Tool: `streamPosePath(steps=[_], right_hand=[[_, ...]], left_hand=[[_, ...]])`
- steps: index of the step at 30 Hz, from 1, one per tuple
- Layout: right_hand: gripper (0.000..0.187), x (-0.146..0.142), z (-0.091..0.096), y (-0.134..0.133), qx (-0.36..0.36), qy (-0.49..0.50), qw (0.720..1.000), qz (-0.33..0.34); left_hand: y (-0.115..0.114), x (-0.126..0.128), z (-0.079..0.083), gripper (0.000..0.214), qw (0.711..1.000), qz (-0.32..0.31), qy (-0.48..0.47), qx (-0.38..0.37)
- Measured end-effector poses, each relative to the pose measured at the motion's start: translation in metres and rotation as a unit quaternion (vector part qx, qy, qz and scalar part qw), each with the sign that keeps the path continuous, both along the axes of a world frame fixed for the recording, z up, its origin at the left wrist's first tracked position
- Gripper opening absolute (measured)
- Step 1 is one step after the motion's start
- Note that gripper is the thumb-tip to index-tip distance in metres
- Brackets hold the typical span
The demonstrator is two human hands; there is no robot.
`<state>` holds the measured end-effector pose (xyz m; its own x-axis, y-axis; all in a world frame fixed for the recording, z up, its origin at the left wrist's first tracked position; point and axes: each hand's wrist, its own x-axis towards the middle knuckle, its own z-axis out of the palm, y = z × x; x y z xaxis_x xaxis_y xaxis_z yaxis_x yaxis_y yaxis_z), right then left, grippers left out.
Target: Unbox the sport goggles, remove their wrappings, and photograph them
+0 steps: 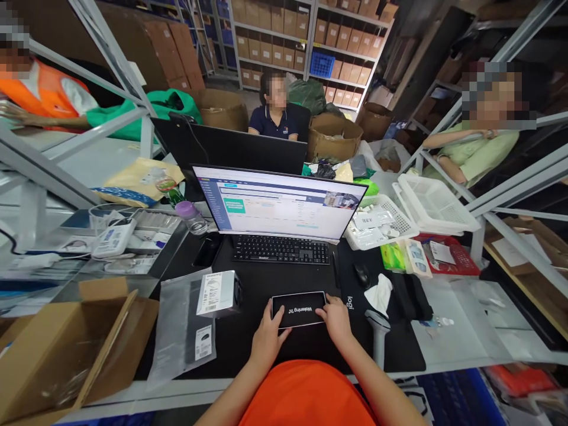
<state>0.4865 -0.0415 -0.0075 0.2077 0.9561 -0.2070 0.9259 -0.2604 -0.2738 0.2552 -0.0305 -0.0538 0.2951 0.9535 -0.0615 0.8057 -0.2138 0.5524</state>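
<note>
A flat black box (299, 309) with white lettering lies on the black desk mat (266, 284) in front of the keyboard (281, 249). My left hand (268, 335) grips its left end, fingers curled on the edge. My right hand (336, 319) holds its right end the same way. A small grey boxed item (218, 293) with a barcode label stands to the left, beside clear plastic bags (184, 328). A barcode scanner (378, 331) stands at the right of my right hand.
A monitor (279, 203) stands behind the keyboard, a mouse (362, 274) and tissue (380, 293) at right. An open cardboard box (66, 343) sits at left. White baskets (432, 204) and a red tray (448, 255) are at right. Three people sit around the benches.
</note>
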Motion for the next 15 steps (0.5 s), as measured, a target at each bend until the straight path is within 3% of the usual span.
streamPosePath(steps=[4, 6, 8, 11, 15], right_hand=[[0.010, -0.006, 0.009, -0.009, 0.049, -0.005, 0.999, -0.011], [0.011, -0.011, 0.013, -0.008, 0.084, 0.008, 0.996, 0.035], [0.015, -0.017, 0.015, -0.002, 0.089, 0.037, 0.988, 0.124], [0.036, -0.026, 0.013, 0.015, 0.009, 0.052, 0.966, 0.252], [0.030, -0.036, 0.009, 0.036, -0.077, 0.013, 0.948, 0.309]], left_hand=[[-0.001, -0.002, 0.004, 0.055, 1.000, -0.009, 0.021, 0.010], [-0.002, -0.002, 0.004, 0.056, 0.999, -0.014, 0.028, 0.019], [-0.002, -0.002, 0.006, 0.056, 0.999, -0.018, 0.033, 0.034], [-0.001, -0.004, 0.015, 0.053, 0.996, -0.023, 0.039, 0.073], [0.012, -0.012, 0.048, 0.049, 0.968, 0.002, 0.045, 0.249]])
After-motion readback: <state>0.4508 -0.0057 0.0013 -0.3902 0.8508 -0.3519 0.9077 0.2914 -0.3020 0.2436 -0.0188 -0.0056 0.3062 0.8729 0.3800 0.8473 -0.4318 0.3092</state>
